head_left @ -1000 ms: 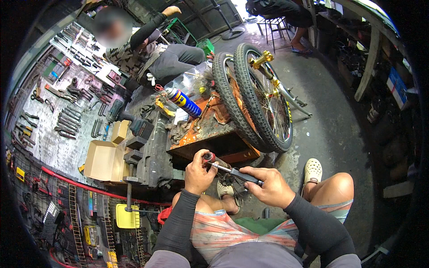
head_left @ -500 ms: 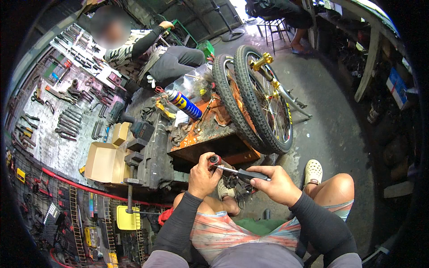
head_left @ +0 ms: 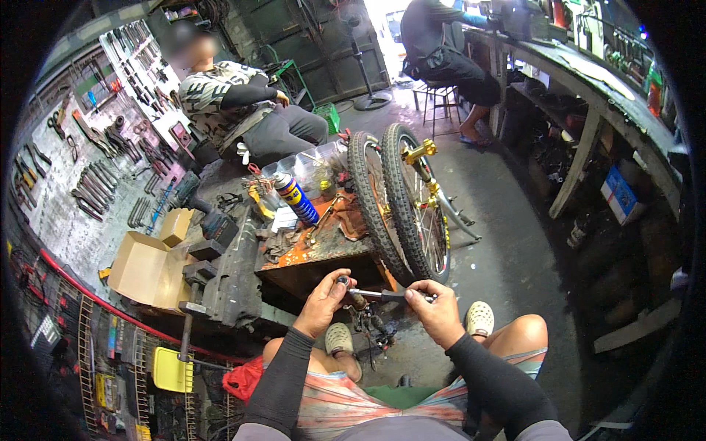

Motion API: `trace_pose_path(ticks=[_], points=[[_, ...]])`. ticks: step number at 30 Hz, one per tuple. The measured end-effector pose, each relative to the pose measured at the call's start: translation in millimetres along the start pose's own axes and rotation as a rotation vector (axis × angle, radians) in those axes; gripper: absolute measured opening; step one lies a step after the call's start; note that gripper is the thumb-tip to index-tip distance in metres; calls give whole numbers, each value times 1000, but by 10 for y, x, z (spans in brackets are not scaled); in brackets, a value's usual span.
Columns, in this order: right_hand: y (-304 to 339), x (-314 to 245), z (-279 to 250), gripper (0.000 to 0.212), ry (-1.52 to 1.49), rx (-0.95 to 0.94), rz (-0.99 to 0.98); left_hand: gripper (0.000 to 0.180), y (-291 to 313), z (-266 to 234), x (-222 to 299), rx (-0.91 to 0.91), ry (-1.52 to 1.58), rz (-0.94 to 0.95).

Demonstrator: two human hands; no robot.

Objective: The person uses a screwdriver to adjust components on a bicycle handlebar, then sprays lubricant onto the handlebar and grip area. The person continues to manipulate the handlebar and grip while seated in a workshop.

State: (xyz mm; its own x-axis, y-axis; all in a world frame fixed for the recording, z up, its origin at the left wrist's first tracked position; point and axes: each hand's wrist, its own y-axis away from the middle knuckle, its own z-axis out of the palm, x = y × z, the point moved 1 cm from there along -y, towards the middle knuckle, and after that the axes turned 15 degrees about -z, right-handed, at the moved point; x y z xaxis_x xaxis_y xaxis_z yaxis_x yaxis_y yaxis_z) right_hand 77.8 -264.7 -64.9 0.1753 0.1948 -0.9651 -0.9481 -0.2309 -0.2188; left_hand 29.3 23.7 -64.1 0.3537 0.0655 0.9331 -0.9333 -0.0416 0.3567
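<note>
"Just in front of the orange-topped bench (head_left: 294, 253), what is held?"
"Left hand (head_left: 316, 310): pinching a round-ended part (head_left: 343, 281). Right hand (head_left: 439, 316): grasping a dark-handled, metal-shafted tool (head_left: 393, 296), shaft towards that part; whether they join is unclear."
"Progress?"
"Both items are off the bench, in hand; completed and outstanding steps cannot be determined."

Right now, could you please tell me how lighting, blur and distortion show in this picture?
Head view throughout: the doorway glares white; under the workbench it is deeply shadowed; the red rail bows with fisheye distortion; the face of the person at left is blurred; the left hand and right hand are clearly visible.
</note>
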Motion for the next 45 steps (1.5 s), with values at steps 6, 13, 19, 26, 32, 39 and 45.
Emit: trace_pose_path(ticks=[6, 13, 19, 26, 32, 39, 45], points=[[-21, -119, 152, 27, 389, -226, -447, 33, -67, -269, 52, -30, -133, 3], [-25, 51, 309, 38, 5, -232, -30, 30, -45, -360, 68, -52, 24, -61], [-86, -186, 254, 36, 355, -447, -492, 35, -4, -425, 77, -101, -16, -83], [-169, -91, 120, 34, 338, -466, -642, 38, -4, -326, 122, -103, -17, -102], [-235, -94, 148, 33, 366, -488, -575, 39, 59, -371, 106, 58, -409, 105], [-125, -70, 90, 36, 265, -307, -297, 32, 225, 41, 484, 95, -1248, 658], [-176, -79, -248, 30, 171, -416, -217, 23, 96, 2, 416, 186, -1191, 747]])
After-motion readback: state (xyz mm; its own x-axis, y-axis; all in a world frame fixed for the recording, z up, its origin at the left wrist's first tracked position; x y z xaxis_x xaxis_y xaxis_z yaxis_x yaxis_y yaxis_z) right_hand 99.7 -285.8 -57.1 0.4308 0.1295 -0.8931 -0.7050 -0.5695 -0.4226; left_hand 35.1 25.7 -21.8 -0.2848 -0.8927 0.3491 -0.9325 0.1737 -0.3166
